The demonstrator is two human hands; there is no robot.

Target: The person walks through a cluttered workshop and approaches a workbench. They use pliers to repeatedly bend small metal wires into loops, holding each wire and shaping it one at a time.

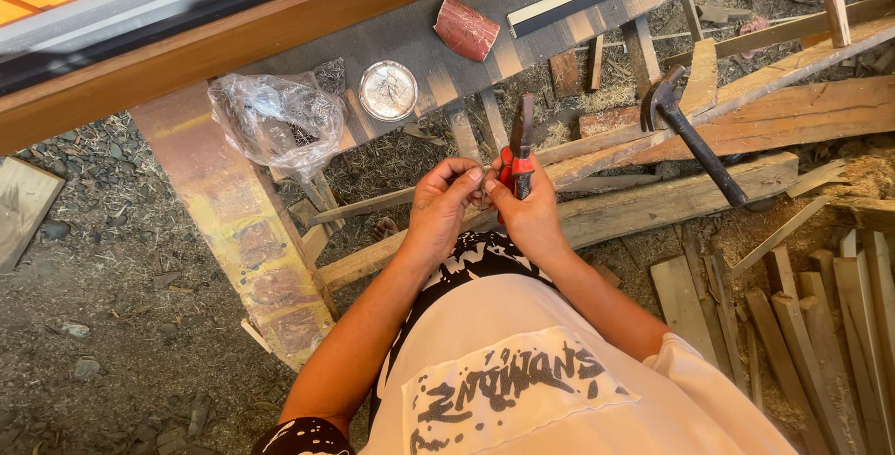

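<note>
Looking down from my head cam: my right hand [530, 208] is wrapped around a pair of red-handled pliers [518, 152], jaws pointing up and away from me. My left hand [446, 199] is right up against it, fingertips pinched together on something tiny, too small to make out. Both hands sit over a wooden plank [597, 217] lying on the ground. A claw hammer [695, 138] rests on the boards off to my right. Up on the grey bench [419, 35] there's a crumpled clear plastic bag [280, 119], a round metal tin lid [388, 89] and a reddish curved block [466, 28].
</note>
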